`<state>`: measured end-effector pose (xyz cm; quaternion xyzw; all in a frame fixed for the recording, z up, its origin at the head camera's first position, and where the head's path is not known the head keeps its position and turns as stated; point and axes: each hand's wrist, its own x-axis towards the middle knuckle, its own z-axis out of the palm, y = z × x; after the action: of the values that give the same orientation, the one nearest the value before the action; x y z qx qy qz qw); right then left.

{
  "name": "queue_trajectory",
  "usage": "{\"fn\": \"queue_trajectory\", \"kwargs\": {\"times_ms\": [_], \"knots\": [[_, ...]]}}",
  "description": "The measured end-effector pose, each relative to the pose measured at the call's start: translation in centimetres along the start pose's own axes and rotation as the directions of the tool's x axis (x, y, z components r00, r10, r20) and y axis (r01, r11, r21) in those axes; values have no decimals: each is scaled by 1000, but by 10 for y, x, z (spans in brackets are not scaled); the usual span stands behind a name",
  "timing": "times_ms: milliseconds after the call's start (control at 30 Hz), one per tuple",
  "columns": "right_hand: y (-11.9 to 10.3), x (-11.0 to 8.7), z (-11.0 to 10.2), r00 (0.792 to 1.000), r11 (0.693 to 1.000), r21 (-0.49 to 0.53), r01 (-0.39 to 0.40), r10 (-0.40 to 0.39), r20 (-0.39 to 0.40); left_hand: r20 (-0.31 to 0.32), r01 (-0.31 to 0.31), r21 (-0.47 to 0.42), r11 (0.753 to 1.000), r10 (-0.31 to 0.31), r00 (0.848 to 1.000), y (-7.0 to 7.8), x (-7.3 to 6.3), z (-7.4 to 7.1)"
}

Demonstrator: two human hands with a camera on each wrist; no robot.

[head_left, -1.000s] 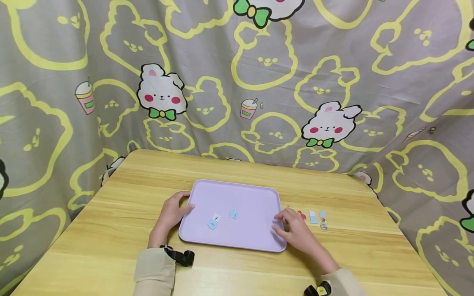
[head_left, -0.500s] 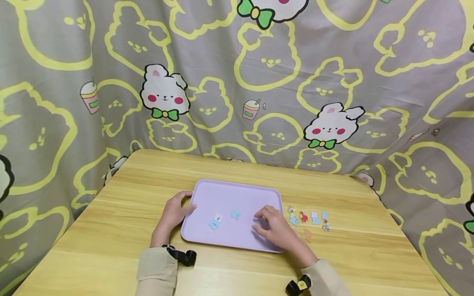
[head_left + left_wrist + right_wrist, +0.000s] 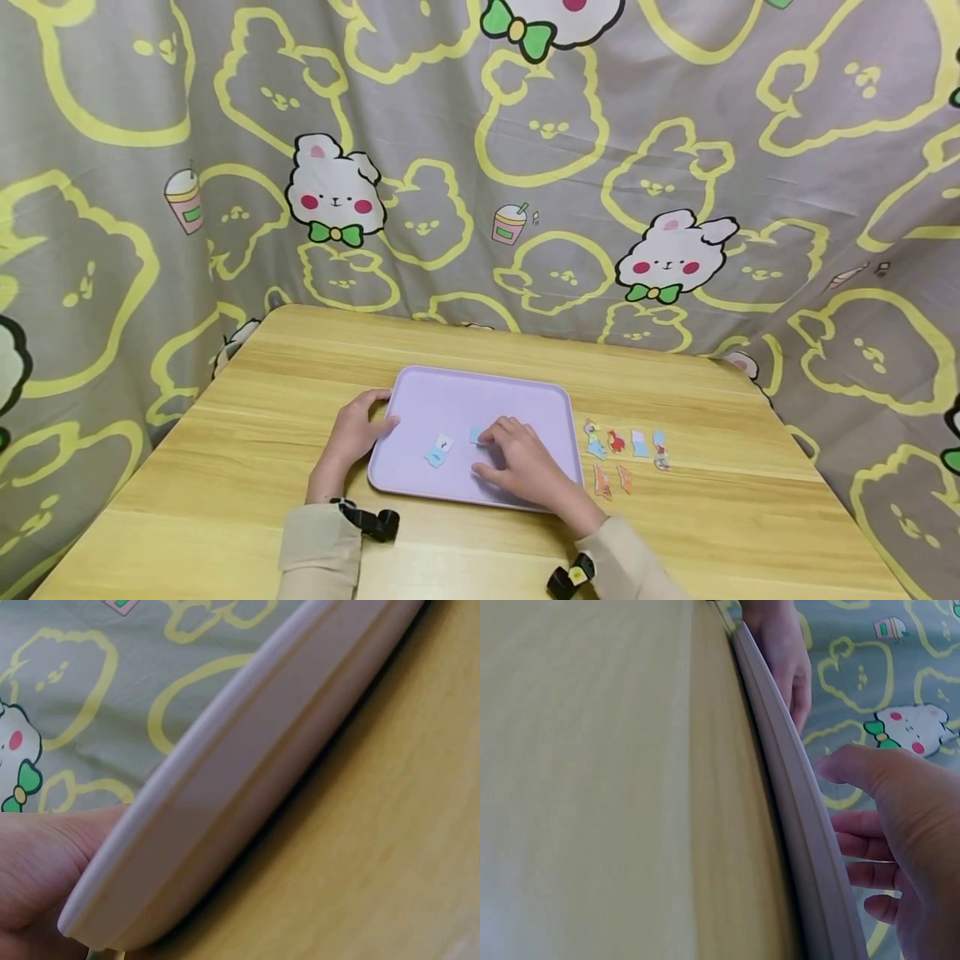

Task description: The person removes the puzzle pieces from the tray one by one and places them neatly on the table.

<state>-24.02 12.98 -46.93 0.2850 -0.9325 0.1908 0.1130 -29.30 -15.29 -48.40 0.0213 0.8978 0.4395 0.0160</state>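
A lavender tray [image 3: 480,385] lies on the wooden table. My left hand [image 3: 354,427] holds its left rim, with the thumb over the edge; in the left wrist view, part of that hand [image 3: 45,870] shows behind the tray's side. Over the tray's middle is my right hand [image 3: 517,460], its fingers loosely bent and apart from the thumb. Its fingertips partly cover a light-blue puzzle piece [image 3: 475,435]; whether they touch it I cannot tell. In the right wrist view, the right hand [image 3: 900,825] shows nothing between thumb and fingers. A white-and-blue pair of pieces [image 3: 439,451] lies left of it.
Right of the tray, several small pieces lie on the table [image 3: 720,517]: a red one [image 3: 617,441], a white-and-blue one [image 3: 639,443] and orange ones [image 3: 603,482] among them. A patterned curtain [image 3: 450,125] hangs behind the table.
My right hand has moved left from the tray's right rim to the blue piece in the middle, uncovering the pieces on the right. The left hand has stayed at the left rim.
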Motion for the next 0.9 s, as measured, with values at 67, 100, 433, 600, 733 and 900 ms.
{"fn": "queue_trajectory", "kwargs": {"times_ms": [67, 100, 433, 600, 733, 900], "knots": [[-5, 5, 3, 1000, 1000, -25, 10, -10, 9, -1, 3, -3, 1000, -3, 1000, 0, 0, 0], [-8, 7, 4, 1000, 999, -34, 15, -14, 12, 0, 4, -3, 1000, -4, 1000, 0, 0, 0], [-28, 26, 15, 998, 987, -161, 20, -10, 59, -2, 7, -7, 1000, -7, 1000, 0, 0, 0], [-34, 31, 18, 998, 980, -197, 2, 10, 62, -7, -4, -3, 1000, 4, 1000, 1, 0, -1], [-36, 33, 19, 998, 977, -211, -7, 21, 66, -6, -5, -5, 1000, 5, 1000, 1, 0, -1], [-37, 36, 19, 998, 973, -232, 2, 12, 59, -6, 3, -5, 1000, -3, 1000, 2, 0, -1]]}}
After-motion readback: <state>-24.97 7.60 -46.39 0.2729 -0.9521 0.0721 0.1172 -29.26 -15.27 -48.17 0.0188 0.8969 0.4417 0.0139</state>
